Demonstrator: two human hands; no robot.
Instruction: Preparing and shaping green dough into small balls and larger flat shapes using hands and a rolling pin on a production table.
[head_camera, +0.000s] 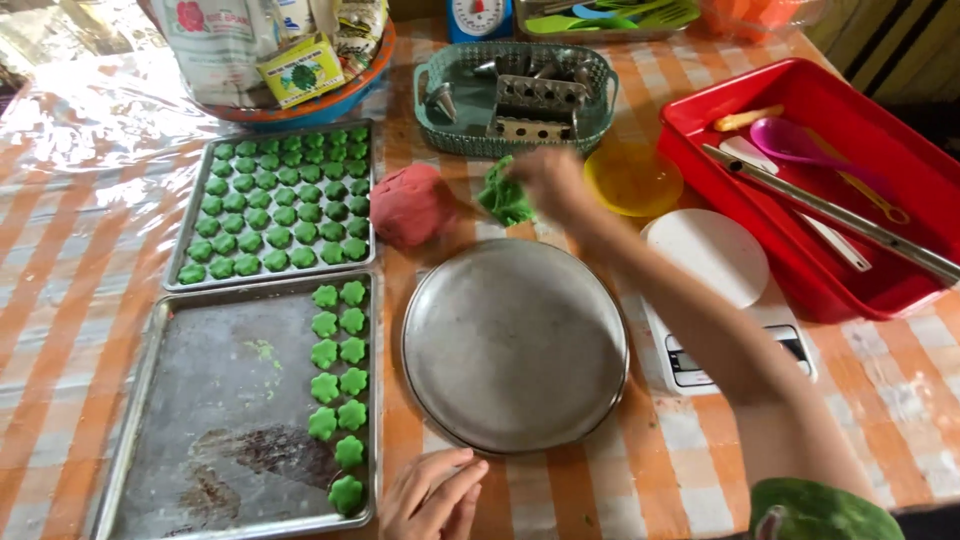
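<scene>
Head view, single frame. Right hand (553, 183) is stretched across the table, blurred, with its fingers closed on a lump of green dough (505, 197); the lump sits at the far edge of the round metal plate (515, 345), just beside a ball of red dough (412, 205), and whether it is lifted or resting on the cloth cannot be told. Left hand (432, 495) lies at the near table edge, fingers loosely curled, holding nothing, just beside the corner of the near baking tray (200, 400). That tray carries two columns of green flower-shaped cookies (338, 385) along its right side; the remainder is bare, stained metal. The far baking tray (196, 215) is filled with rows of small green dough pieces (285, 200). A white kitchen scale (715, 290) stands to the right of the round plate, under the right forearm. A yellow lid (632, 180) lies near the right hand. A green basket (515, 95) holding metal nozzles and moulds stands behind the dough. A red tray (850, 290) at the right edge holds a long metal tube, a pink spoon and other utensils.
</scene>
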